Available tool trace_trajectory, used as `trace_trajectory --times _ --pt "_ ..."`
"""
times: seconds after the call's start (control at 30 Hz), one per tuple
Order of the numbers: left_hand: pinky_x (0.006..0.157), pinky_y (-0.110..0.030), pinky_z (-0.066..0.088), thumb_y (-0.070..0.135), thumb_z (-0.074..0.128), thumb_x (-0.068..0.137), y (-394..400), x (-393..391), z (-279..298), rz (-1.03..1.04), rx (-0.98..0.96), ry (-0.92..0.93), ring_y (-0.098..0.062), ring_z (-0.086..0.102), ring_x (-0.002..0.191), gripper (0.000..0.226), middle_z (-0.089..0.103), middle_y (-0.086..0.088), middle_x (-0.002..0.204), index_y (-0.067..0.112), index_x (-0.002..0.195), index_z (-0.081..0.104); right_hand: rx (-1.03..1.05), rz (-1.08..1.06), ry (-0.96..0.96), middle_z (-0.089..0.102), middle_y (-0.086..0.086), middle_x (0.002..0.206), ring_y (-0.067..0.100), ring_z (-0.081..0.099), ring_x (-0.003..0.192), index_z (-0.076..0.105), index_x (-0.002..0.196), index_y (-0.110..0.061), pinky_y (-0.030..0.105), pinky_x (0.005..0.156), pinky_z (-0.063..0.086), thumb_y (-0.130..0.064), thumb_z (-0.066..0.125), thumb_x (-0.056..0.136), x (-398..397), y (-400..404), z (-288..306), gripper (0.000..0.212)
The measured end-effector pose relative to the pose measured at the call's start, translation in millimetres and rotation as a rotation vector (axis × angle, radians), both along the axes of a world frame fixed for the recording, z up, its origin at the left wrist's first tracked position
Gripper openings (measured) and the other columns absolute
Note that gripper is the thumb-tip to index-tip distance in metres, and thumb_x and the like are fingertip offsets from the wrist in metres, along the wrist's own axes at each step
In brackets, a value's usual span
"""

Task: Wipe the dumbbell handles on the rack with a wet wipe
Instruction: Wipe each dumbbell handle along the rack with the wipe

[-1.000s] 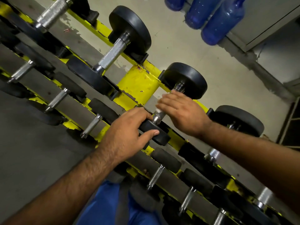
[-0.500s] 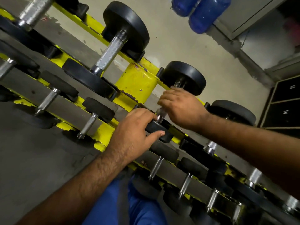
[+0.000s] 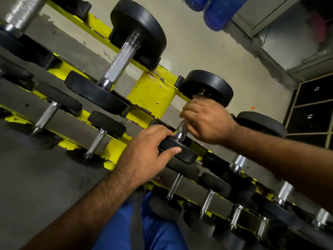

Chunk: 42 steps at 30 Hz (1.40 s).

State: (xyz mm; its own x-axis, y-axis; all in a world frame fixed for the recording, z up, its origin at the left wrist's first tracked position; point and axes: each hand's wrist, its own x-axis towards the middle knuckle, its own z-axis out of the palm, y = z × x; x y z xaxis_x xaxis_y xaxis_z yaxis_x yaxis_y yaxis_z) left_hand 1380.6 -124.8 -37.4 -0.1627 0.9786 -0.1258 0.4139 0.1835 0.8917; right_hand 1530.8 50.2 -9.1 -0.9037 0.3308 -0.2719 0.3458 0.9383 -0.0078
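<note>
Yellow steel rack slants across the view, loaded with black rubber-headed dumbbells on 2 visible tiers. Right hand is curled around the upper part of one dumbbell handle on the top tier, fingers wrapped tight; only a short shiny stretch of the handle shows below the fist. Left hand grips the near weight head of that same dumbbell, thumb lying along its edge and fingers curled over the top, bracing it. The far weight head sits just beyond the right knuckles.

Possible trouble, as a judgement: the dumbbell could roll or slide off its cradle if the bracing hand slackens during rubbing, and damp metal could let the right hand slip toward the head and pinch fingers.

Hard to make out: the wet wipe itself. A faint pale sliver shows at the fingers, but whether it is the wipe cannot be told. Lower dumbbells are cut off by the frame edge. Blue bottles sit partly cropped at the top, and numbered lockers stand at the right.
</note>
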Motion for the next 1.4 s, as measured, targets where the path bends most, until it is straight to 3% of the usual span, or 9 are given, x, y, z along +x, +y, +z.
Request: trace_trajectory --times 0.47,0.6,0.7,0.8,0.97,1.1,1.2,1.3,1.4 --pt "0.078 -0.040 0.057 0.053 0.061 0.080 -2 2 -5 0.057 0.051 -0.065 -0.010 0.061 0.103 0.041 0.062 0.013 0.111 0.024 0.108 0.067 -0.112 0.130 0.051 0.070 0.006 0.098 0.026 0.063 0.098 0.072 0.100 -0.012 0.045 0.097 0.045 -0.027 0.051 0.093 2 -8 -9 0.027" --pt "0.070 -0.035 0.058 0.045 0.068 0.080 -3 3 -4 0.076 0.049 -0.083 -0.008 0.060 0.102 0.035 0.060 0.016 0.110 0.023 0.108 0.068 -0.066 0.003 0.074 0.071 0.009 0.102 0.029 0.064 0.100 0.073 0.100 -0.010 0.045 0.097 0.047 -0.028 0.047 0.091 1 -1 -6 0.033" --pt "0.079 -0.036 0.056 0.042 0.069 0.080 -3 5 -3 0.069 0.047 -0.055 -0.010 0.061 0.102 0.035 0.063 0.010 0.111 0.020 0.107 0.069 -0.204 0.175 -0.031 0.072 0.005 0.108 0.025 0.063 0.105 0.073 0.107 -0.012 0.044 0.099 0.046 -0.029 0.045 0.093 2 -14 -4 0.035" --pt "0.085 -0.037 0.054 0.043 0.068 0.081 -4 6 -1 0.066 0.056 -0.036 -0.010 0.061 0.102 0.034 0.063 0.010 0.109 0.021 0.107 0.068 -0.072 0.037 -0.014 0.072 0.002 0.104 0.023 0.065 0.102 0.074 0.103 -0.017 0.040 0.101 0.045 -0.028 0.048 0.091 -1 10 5 0.030" --pt "0.086 -0.039 0.054 0.045 0.067 0.081 -4 6 0 0.064 0.040 -0.022 -0.011 0.061 0.103 0.037 0.063 0.009 0.112 0.021 0.109 0.068 -0.033 0.103 -0.138 0.070 0.001 0.102 0.024 0.062 0.102 0.071 0.101 -0.018 0.043 0.101 0.041 -0.037 0.035 0.092 -3 -18 -2 0.042" --pt "0.082 -0.039 0.055 0.048 0.064 0.082 -5 6 -1 0.055 0.062 -0.009 -0.010 0.061 0.101 0.038 0.062 0.010 0.111 0.022 0.108 0.067 0.098 -0.079 -0.064 0.067 0.007 0.094 0.028 0.061 0.095 0.068 0.092 -0.014 0.044 0.098 0.041 -0.037 0.034 0.092 -9 -2 1 0.042" --pt "0.080 -0.038 0.056 0.046 0.066 0.082 -5 5 0 0.061 0.064 -0.016 -0.010 0.061 0.100 0.036 0.063 0.010 0.111 0.021 0.109 0.067 -0.047 0.063 -0.056 0.069 0.005 0.103 0.025 0.061 0.103 0.071 0.102 -0.014 0.041 0.105 0.038 -0.035 0.043 0.091 1 -16 -1 0.036" --pt "0.080 -0.030 0.056 0.045 0.066 0.082 -5 5 0 0.048 0.065 -0.007 -0.008 0.061 0.100 0.035 0.063 0.011 0.110 0.022 0.109 0.067 -0.021 0.000 0.040 0.069 0.007 0.114 0.025 0.061 0.112 0.070 0.111 -0.012 0.041 0.104 0.043 -0.027 0.051 0.092 10 1 4 0.030" --pt "0.080 -0.005 0.046 0.042 0.068 0.082 -5 3 -2 0.071 0.070 -0.035 -0.001 0.057 0.103 0.036 0.059 0.018 0.111 0.020 0.110 0.069 -0.032 0.002 0.075 0.068 0.011 0.117 0.029 0.059 0.116 0.069 0.116 -0.007 0.044 0.107 0.041 -0.021 0.048 0.091 11 -8 -3 0.035"
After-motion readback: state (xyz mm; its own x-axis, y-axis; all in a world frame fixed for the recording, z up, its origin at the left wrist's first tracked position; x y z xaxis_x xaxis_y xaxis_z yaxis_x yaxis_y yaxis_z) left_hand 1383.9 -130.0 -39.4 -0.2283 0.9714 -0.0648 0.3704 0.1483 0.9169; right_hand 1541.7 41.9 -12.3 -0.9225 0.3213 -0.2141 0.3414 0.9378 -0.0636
